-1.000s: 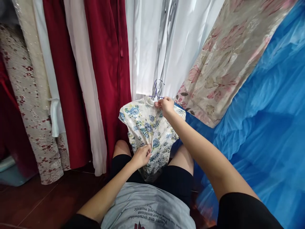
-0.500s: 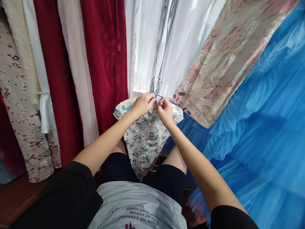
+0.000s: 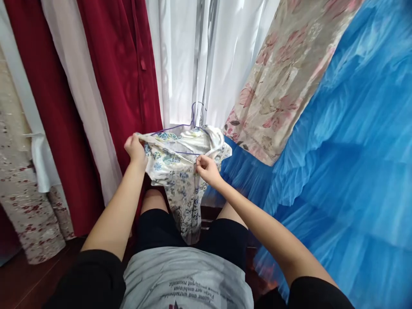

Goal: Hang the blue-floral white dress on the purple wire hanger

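Note:
A white garment with a blue flower print [image 3: 175,169] hangs on a thin purple wire hanger [image 3: 189,126] in front of my knees. My left hand [image 3: 135,148] is closed on the garment's left shoulder edge. Near the middle front, my right hand [image 3: 206,168] pinches the cloth just below the hanger's bottom wire. The neck opening is spread wide, showing the white inside. The hanger's hook points up toward the white curtain.
Hanging cloths fill the back: dark red [image 3: 119,64], pale pink [image 3: 77,86], white sheer [image 3: 180,56], and a beige one with pink flowers [image 3: 283,73]. Blue tulle [image 3: 347,163] covers the right side. Dark wooden floor [image 3: 28,279] shows at lower left.
My left hand went from the garment's lower part up to the collar, then out to the left shoulder. My right hand dropped from the hook to the front. The neck opening now shows the hanger.

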### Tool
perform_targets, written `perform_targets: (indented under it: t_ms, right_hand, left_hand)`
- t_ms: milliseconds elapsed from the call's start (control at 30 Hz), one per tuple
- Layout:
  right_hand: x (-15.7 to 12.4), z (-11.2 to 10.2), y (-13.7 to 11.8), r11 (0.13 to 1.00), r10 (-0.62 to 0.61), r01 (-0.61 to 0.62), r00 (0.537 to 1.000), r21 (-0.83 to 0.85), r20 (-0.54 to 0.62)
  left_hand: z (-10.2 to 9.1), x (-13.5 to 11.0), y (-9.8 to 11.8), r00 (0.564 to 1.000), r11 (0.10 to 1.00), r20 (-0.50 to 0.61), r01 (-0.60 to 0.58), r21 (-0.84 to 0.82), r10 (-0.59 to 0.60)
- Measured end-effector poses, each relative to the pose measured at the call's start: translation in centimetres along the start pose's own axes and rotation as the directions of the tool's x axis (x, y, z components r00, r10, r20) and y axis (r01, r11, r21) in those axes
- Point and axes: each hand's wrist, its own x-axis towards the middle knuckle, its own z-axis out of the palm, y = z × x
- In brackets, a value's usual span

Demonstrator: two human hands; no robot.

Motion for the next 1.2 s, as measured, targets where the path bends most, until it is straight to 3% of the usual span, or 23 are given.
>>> perform_targets:
  t_ms: [67, 167, 267, 367, 400, 467, 567, 633, 700, 767, 833, 867, 900, 933, 967, 1033, 1133, 1200]
  right_hand:
    - [-0.6, -0.3, 0.0, 0.995, 0.082, -0.080, 0.996, -0.054, 0.044]
    - [-1.7, -1.2, 1.3, 0.939, 0.310, -0.280, 0.940, -0.199, 0.140]
    - [-3.2, -2.6, 3.2, 0.868, 0.464, -0.380, 0.850, -0.319, 0.250]
    - [-4.5, -3.5, 3.9, 0.861, 0.471, -0.344, 0.817, -0.374, 0.333]
    - [-4.7, -3.5, 3.9, 0.885, 0.430, -0.304, 0.825, -0.354, 0.367]
    - [-4.8, -3.0, 3.4, 0.947, 0.300, -0.225, 0.874, -0.228, 0.382]
    - [-4.6, -2.2, 2.3, 0.981, 0.183, -0.192, 0.964, 0.031, 0.191]
    - [-4.9, -2.1, 1.1, 0.967, 0.194, -0.208, 0.976, 0.148, 0.100]
    - [-5.6, -2.8, -0.5, 0.948, 0.216, -0.245, 0.964, 0.204, 0.156]
    - [-6.3, -4.2, -2.2, 0.941, 0.234, -0.290, 0.929, 0.175, 0.287]
    - [-6.5, -6.3, -3.7, 0.947, 0.261, -0.311, 0.890, 0.079, 0.375]
    - [-6.4, -7.6, -4.2, 0.952, 0.271, -0.304, 0.891, 0.033, 0.365]
    - [-6.0, -9.0, -4.5, 0.958, 0.272, -0.288, 0.910, 0.002, 0.313]
    - [-5.4, -10.5, -4.6, 0.964, 0.263, -0.266, 0.937, -0.017, 0.229]
    - [-4.6, -12.0, -4.4, 0.970, 0.241, -0.239, 0.962, -0.033, 0.130]
    - [-2.6, -14.8, -3.7, 0.979, 0.186, -0.189, 0.982, -0.071, -0.043]
    - [1.1, -17.4, -2.0, 0.971, 0.148, -0.185, 0.962, -0.149, -0.232]
    - [3.6, -17.9, -0.9, 0.960, 0.156, -0.220, 0.933, -0.172, -0.324]
  left_hand:
    - [-1.6, -1.2, -2.2, 0.968, 0.968, 0.028, 0.249, -0.012, -0.248]
    - [-2.5, -5.6, -5.9, 0.911, 0.923, 0.149, 0.377, 0.072, -0.384]
    - [-1.2, -10.6, -8.3, 0.836, 0.894, 0.320, 0.432, 0.116, -0.445]
    - [1.4, -14.6, -8.3, 0.750, 0.892, 0.499, 0.434, 0.126, -0.435]
    - [2.3, -15.6, -7.8, 0.722, 0.913, 0.572, 0.383, 0.140, -0.390]
    - [3.7, -17.0, -6.6, 0.662, 0.974, 0.715, 0.154, 0.165, -0.226]
    - [4.3, -17.7, -4.5, 0.557, 0.941, 0.830, -0.298, 0.161, 0.034]
    - [3.8, -17.6, -3.6, 0.518, 0.882, 0.847, -0.447, 0.150, 0.119]
    - [2.5, -17.4, -3.2, 0.419, 0.884, 0.902, -0.454, 0.109, 0.104]
    - [0.8, -17.4, -3.6, 0.244, 0.938, 0.969, -0.327, 0.115, -0.034]
    - [-1.2, -17.5, -4.5, 0.063, 0.934, 0.972, -0.266, 0.237, -0.228]
    - [-2.2, -17.5, -5.0, 0.012, 0.906, 0.949, -0.297, 0.303, -0.314]
    - [-3.2, -17.5, -5.5, -0.008, 0.867, 0.924, -0.350, 0.356, -0.383]
    - [-4.1, -17.2, -6.0, -0.002, 0.828, 0.903, -0.402, 0.392, -0.429]
    - [-4.8, -16.8, -6.2, 0.031, 0.800, 0.894, -0.433, 0.416, -0.448]
    - [-5.9, -15.3, -6.3, 0.140, 0.794, 0.895, -0.417, 0.442, -0.424]
    - [-6.1, -12.7, -4.7, 0.313, 0.836, 0.900, -0.366, 0.410, -0.305]
    - [-5.5, -11.6, -2.9, 0.346, 0.841, 0.912, -0.405, 0.358, -0.221]
